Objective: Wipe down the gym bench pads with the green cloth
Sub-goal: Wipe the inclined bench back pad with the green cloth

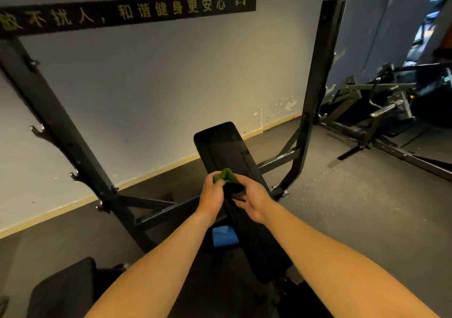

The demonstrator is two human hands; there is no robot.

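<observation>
While both hands hold the green cloth [225,176] bunched above the long black bench pad [227,151], no wiping contact shows yet: the left hand [212,193] has its grip curled round the cloth's left part, and the right hand [252,199] pinches the right part with fingers bent. The cloth hangs over the pad's middle, between the two uprights of the black rack [318,85]. From here the likely fault, as I judge it, is a small wad: crumpled so tightly it would touch only a narrow strip and leave the pad's edges and far end unwiped. A loose corner could also slip from one hand and drop to the floor [342,207] beside the worktop. Much is hard to read: the pad's near part is covered by the forearms, its dark surface shows no dirt or damp, the cloth's full size is hidden in the hands, and a blue object [223,237] under the bench is unclear.
</observation>
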